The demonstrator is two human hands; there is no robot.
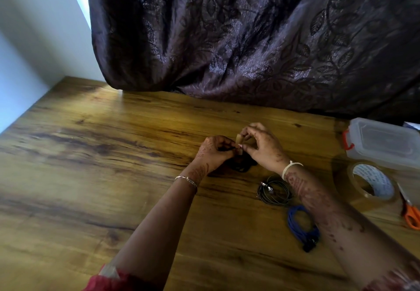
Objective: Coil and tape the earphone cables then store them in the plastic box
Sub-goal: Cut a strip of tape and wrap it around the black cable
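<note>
Lower right: blue coiled earphone cable (pixel 301 227), dark grey cable coil (pixel 275 190) above it, parked on wooden desk (pixel 113 154). Centre: left grip (pixel 213 152) pinches black cable coil (pixel 242 165) steady; right grip (pixel 263 147) pinches beige tape strip (pixel 239 140), likely for wrapping. Clear lidded plastic box (pixel 384 143) right edge, handy.

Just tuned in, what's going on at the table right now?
A person is taping the black coil: the left hand pinches the coil and the right hand holds a tape strip over it. A grey coil and a blue coil lie on the table nearer the person. The box stands shut at the right, with the tape roll and scissors beside it.
</note>
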